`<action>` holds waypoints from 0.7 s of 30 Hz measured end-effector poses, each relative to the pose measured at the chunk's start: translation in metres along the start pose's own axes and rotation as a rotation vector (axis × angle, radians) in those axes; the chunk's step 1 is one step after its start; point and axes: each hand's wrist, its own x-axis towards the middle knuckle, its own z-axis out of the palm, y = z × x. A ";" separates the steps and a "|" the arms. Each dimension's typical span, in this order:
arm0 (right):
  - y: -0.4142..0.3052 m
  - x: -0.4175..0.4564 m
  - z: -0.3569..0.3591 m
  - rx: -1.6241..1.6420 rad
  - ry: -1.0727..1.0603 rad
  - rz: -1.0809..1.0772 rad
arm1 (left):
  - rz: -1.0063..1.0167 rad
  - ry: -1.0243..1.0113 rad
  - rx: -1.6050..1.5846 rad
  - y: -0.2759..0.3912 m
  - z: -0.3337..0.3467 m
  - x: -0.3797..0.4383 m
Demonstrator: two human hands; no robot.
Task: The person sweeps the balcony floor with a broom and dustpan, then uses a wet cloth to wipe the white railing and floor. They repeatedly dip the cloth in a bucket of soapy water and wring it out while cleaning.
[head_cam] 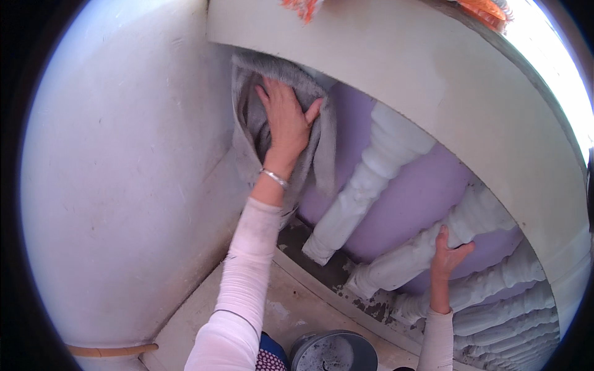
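Note:
My left hand presses with spread fingers on a grey plush cloth that hangs under the railing near the wall corner. Folds of the cloth surround the hand and drop towards the ledge, hiding what is behind. At the lower right, my right hand rests against a white baluster, thumb and fingers apart, with nothing seen in it. Between the two hands stands another white baluster. Below, a grey bucket holds cloudy liquid with foam.
A pale wall rises at the left. The broad curved handrail spans the top and right, with orange fabric on its far side. The baluster ledge is wet and stained. More balusters continue at the lower right.

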 end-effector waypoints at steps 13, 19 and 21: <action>-0.008 -0.008 -0.002 -0.060 -0.021 -0.046 | -0.416 -0.093 -0.027 0.005 0.027 -0.022; -0.012 -0.009 -0.003 -0.028 -0.022 -0.047 | -0.501 -0.365 -0.827 -0.049 0.020 -0.017; -0.015 -0.008 -0.004 -0.070 -0.011 -0.055 | -0.674 -0.615 -1.040 -0.071 0.022 -0.018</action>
